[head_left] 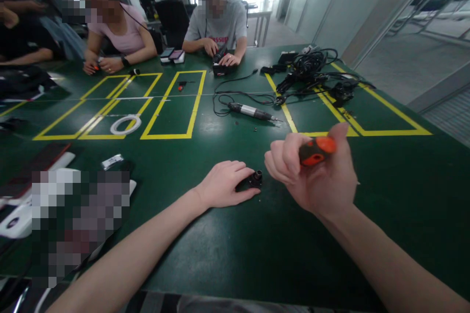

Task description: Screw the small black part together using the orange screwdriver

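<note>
On the green table (205, 254), my left hand (229, 183) rests palm down with its thumb and fingers around a small black part (255, 179). The part's round top points upward between the fingertips. To the right, my right hand (316, 171) is raised above the table, its fingers wrapped round an orange and black screwdriver handle (317, 150). The handle's end faces toward me; its shaft is hidden. The screwdriver and the black part are apart.
Beyond my hands lie an electric screwdriver (251, 111) with a cable, tiny dark pieces (255, 129) and a tangle of black cables (308, 71). A white coil (125, 124) sits left. Devices (22, 215) fill the near left. Two people (223, 24) work across the table.
</note>
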`<action>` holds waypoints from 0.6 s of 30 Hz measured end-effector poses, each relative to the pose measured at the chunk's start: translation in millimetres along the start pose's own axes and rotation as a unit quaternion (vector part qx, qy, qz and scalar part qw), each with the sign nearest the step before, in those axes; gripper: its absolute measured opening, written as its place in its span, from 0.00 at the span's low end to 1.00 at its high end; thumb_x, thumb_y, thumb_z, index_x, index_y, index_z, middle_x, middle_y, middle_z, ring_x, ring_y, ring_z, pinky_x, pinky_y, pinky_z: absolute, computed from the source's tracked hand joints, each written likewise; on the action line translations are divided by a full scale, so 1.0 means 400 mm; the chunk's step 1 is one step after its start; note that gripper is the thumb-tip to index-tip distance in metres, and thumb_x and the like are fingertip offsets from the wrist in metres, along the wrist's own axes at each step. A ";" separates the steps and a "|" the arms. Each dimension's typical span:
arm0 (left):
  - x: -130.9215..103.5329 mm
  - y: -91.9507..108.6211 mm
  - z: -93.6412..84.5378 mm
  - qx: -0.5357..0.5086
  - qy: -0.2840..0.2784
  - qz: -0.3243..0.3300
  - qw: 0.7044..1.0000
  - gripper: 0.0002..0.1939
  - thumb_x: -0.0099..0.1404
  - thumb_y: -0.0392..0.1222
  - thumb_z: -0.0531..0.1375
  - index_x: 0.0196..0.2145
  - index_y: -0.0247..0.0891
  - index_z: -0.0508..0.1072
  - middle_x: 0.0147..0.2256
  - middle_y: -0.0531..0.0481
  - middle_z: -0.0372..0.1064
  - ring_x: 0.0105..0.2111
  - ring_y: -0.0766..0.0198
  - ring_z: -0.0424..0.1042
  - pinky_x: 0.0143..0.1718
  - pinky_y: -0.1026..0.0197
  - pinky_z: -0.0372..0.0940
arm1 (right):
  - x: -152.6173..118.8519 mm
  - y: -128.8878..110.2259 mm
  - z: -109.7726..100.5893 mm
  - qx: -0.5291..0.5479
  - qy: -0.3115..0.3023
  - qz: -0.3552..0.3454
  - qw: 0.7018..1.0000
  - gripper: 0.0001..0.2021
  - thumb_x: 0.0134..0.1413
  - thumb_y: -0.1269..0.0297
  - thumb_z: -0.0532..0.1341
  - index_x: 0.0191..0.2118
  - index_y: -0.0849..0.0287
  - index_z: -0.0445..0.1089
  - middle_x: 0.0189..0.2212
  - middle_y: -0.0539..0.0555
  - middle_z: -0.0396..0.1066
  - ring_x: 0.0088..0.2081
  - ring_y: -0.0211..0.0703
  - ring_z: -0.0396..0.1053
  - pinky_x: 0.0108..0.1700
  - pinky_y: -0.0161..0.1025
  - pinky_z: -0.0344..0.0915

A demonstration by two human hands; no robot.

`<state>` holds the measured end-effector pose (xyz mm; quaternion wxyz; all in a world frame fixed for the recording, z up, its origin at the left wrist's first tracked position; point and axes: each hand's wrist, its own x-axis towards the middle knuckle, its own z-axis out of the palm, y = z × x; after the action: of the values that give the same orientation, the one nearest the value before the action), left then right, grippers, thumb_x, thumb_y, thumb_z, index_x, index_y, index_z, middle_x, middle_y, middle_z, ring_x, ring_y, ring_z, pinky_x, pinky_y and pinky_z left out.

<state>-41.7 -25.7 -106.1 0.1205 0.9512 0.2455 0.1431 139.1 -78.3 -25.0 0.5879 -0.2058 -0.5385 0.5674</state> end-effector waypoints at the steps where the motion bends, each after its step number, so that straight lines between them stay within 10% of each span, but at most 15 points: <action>1: 0.000 0.000 0.000 0.000 0.000 0.000 1.000 0.17 0.74 0.56 0.58 0.40 0.37 0.74 0.33 0.49 0.72 0.35 0.59 0.73 0.37 0.59 0.65 | -0.001 -0.005 -0.002 -0.003 -0.010 0.001 1.000 0.36 0.67 0.29 0.49 0.22 0.56 0.63 0.16 0.46 0.51 0.17 0.36 0.48 0.21 0.37 0.49; 5: 0.000 0.000 -0.002 -0.006 -0.008 0.006 1.000 0.17 0.75 0.55 0.58 0.39 0.37 0.72 0.34 0.48 0.72 0.35 0.59 0.73 0.38 0.58 0.64 | -0.010 -0.030 -0.021 -0.032 -0.008 -0.027 0.999 0.31 0.60 0.29 0.60 0.26 0.56 0.67 0.17 0.44 0.52 0.18 0.35 0.47 0.22 0.36 0.49; 10: 0.002 -0.001 -0.012 -0.038 -0.018 0.005 0.999 0.17 0.75 0.53 0.57 0.34 0.38 0.67 0.32 0.49 0.71 0.33 0.60 0.71 0.35 0.59 0.60 | -0.036 -0.017 -0.103 -0.333 0.050 -0.048 0.940 0.14 0.58 0.57 0.72 0.29 0.56 0.69 0.21 0.46 0.64 0.21 0.35 0.58 0.24 0.34 0.55; 13: 0.004 -0.002 -0.017 -0.067 -0.021 -0.004 0.998 0.18 0.75 0.52 0.57 0.31 0.39 0.64 0.30 0.51 0.69 0.31 0.61 0.68 0.34 0.59 0.58 | -0.064 0.021 -0.150 -0.499 -0.059 -0.021 0.864 0.09 0.60 0.61 0.70 0.32 0.58 0.73 0.23 0.48 0.69 0.23 0.36 0.63 0.27 0.34 0.60; 18: 0.003 -0.006 -0.016 -0.089 -0.017 -0.018 0.996 0.17 0.73 0.50 0.58 0.29 0.40 0.61 0.28 0.53 0.66 0.29 0.62 0.66 0.33 0.60 0.56 | -0.087 0.075 -0.164 -0.524 -0.120 -0.001 0.843 0.09 0.67 0.62 0.63 0.36 0.59 0.75 0.27 0.51 0.75 0.25 0.37 0.69 0.30 0.33 0.63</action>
<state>-43.7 -22.1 -100.6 0.2117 0.9344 0.2467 0.1459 190.5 -76.7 -86.3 0.3239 -0.4132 -0.8222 0.2198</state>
